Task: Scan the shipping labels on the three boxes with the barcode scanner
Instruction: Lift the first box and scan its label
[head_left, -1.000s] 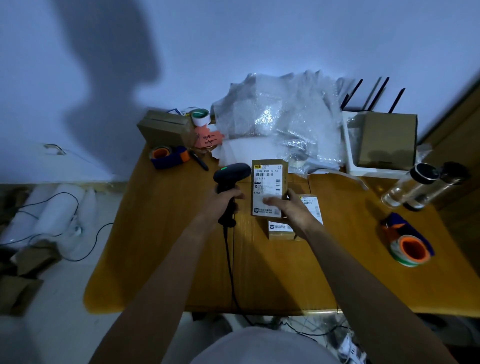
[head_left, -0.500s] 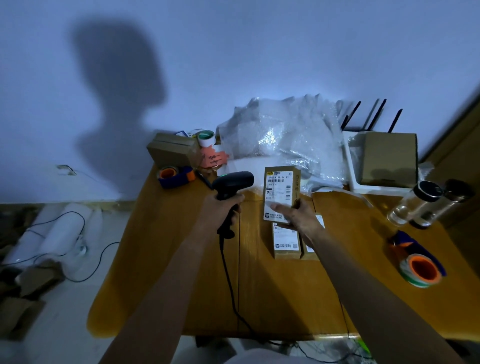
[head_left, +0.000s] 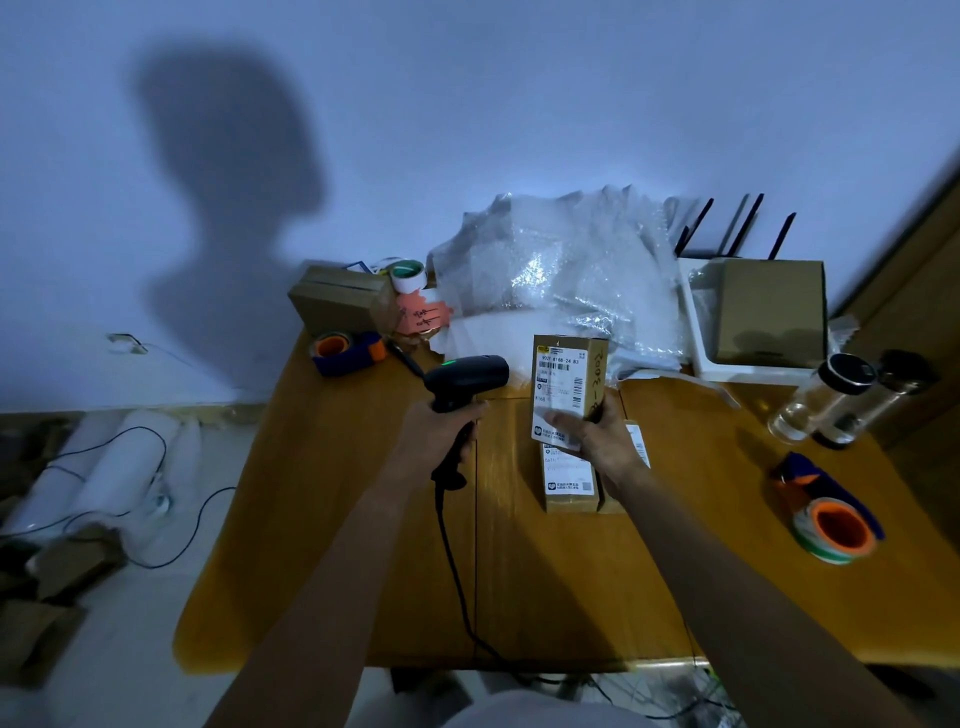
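My left hand grips the handle of a black corded barcode scanner, whose head points right and shows a small green light on top. My right hand holds a small brown box upright above the table, its white shipping label facing me. The scanner head sits just left of that box. Under my right hand, a second labelled box lies flat on the wooden table. A third labelled box peeks out to its right, mostly hidden by my wrist.
Bubble wrap piles at the back. A brown box and tape dispenser sit back left. A white tray holding a box, two clear bottles and an orange tape roll are at right. The scanner cable runs off the front edge.
The view has tilted upward, so everything sits lower in the frame. My right hand has raised the held box off the other boxes, turning its label toward the scanner. My left hand still holds the scanner.
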